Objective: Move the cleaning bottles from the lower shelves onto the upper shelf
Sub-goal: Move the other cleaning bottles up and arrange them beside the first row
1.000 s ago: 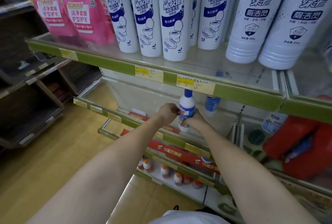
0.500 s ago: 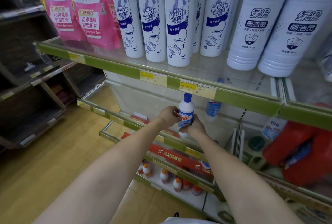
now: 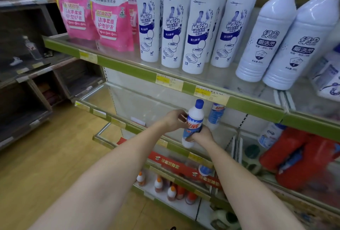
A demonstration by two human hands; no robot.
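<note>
Bottle: small white blue-capped cleaner bottle [image 3: 193, 122], upright w/ slight lean, held in the air in front of the middle shelf [image 3: 117, 123], cap just below the upper shelf's green edge rail [image 3: 257, 107].
Hands: right hand [image 3: 199, 134] wraps the lower body from the right & behind; left hand [image 3: 174, 120] pinches the label area from the left. Both grasping the same bottle, neither released.
Risk 1: cap could knock the rail or the yellow price tag [image 3: 211, 95] on the way up, since the bottle sits almost directly under the rail; likely needs pulling out toward the person first.
Risk 2: upper shelf is crowded. Mr Muscle bottles [image 3: 197, 27] & the two big white toilet-cleaner bottles [image 3: 266, 36] stand close to the front; a nudge while seating the bottle could tip one. Bare glass between them looks narrow.
Risk 3: grip is low on the body, so it may tilt when one hand lets go.
Left to do: second blue-label bottle [image 3: 215, 115] waits behind on the middle shelf; orange-capped bottles [image 3: 171, 191] sit lower down.
Vs earlier: bottle sits higher against the rail than 1 s ago, more of its base shows; hands keep the same two-sided hold. Camera tilts up, more of the upper shelf in view.
</note>
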